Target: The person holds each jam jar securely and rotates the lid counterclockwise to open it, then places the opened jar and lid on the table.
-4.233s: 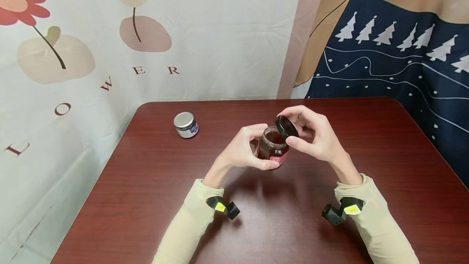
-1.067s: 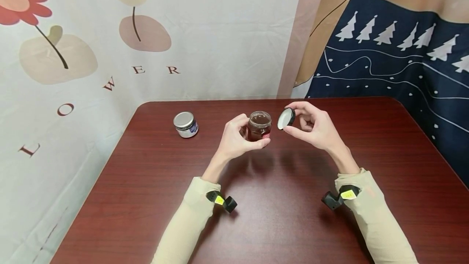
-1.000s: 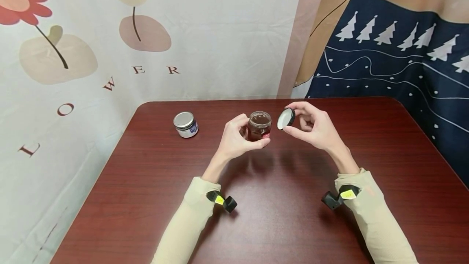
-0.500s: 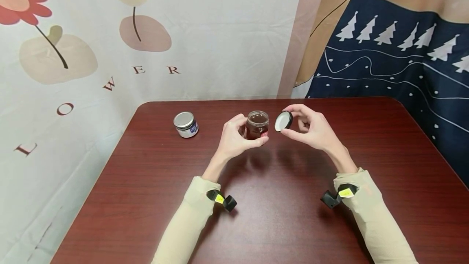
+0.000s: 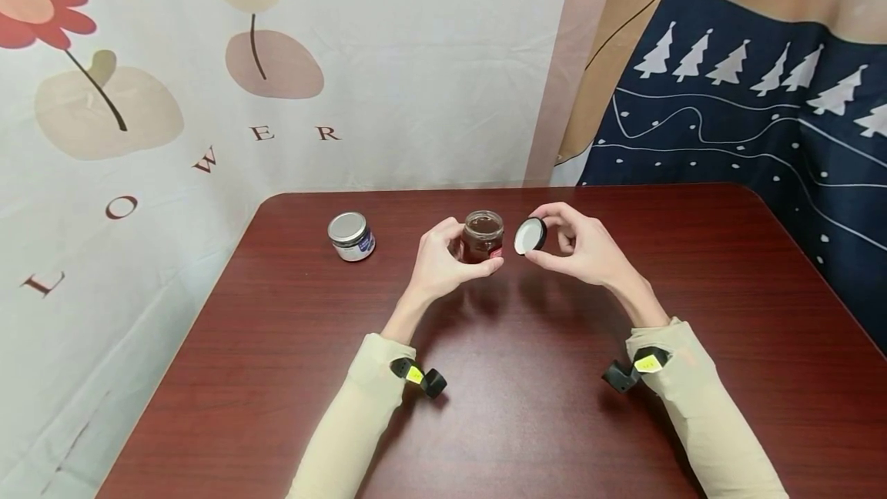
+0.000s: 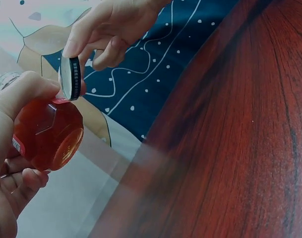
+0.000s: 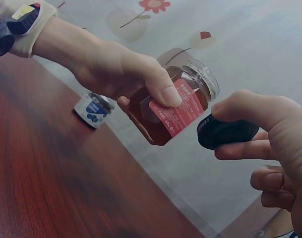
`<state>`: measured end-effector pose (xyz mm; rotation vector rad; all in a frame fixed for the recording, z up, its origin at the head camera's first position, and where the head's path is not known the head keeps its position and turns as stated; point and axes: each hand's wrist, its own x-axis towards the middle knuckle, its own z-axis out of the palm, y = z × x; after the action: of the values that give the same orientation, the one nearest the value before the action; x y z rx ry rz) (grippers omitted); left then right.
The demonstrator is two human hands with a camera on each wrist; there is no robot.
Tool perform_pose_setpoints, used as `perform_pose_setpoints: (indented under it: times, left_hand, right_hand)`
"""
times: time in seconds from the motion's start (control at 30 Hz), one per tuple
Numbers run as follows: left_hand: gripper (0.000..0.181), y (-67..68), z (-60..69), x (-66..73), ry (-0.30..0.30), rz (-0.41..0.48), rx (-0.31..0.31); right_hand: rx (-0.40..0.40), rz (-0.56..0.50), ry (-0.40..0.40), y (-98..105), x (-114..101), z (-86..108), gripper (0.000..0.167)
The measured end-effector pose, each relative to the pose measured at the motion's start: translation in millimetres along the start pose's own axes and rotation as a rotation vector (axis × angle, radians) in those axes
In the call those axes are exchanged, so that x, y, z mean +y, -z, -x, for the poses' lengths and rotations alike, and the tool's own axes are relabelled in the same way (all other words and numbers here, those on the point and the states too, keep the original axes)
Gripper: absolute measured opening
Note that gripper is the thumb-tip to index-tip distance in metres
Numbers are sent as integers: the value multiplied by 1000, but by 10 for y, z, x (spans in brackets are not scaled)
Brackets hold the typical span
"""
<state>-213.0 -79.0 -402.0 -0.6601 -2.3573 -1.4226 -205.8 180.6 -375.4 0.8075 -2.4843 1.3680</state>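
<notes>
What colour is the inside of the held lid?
White; the lid's inside shows best in the head view.

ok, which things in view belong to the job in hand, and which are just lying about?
In the job:
open jar, held in the left hand
black lid, pinched in the right hand

Lying about:
silver-lidded jar, standing on the table, untouched

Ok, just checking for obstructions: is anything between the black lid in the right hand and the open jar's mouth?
Nothing visible: only a gap separates the black lid from the open jar. The left hand grips the jar below its mouth; the silver-lidded jar stands aside.
</notes>
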Motion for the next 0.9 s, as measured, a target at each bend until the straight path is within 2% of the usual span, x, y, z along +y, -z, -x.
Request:
perform_pose_setpoints:
  times: [0.3,0.9]
  left_hand:
    - [32,8,6,-45,32,-15,9]
    - [33,-13,21,-155,72,-68,36]
  right_hand:
    - [2,45,-46,-72,107,-12,52]
    - [-8,34,-181,-158,200,4,52]
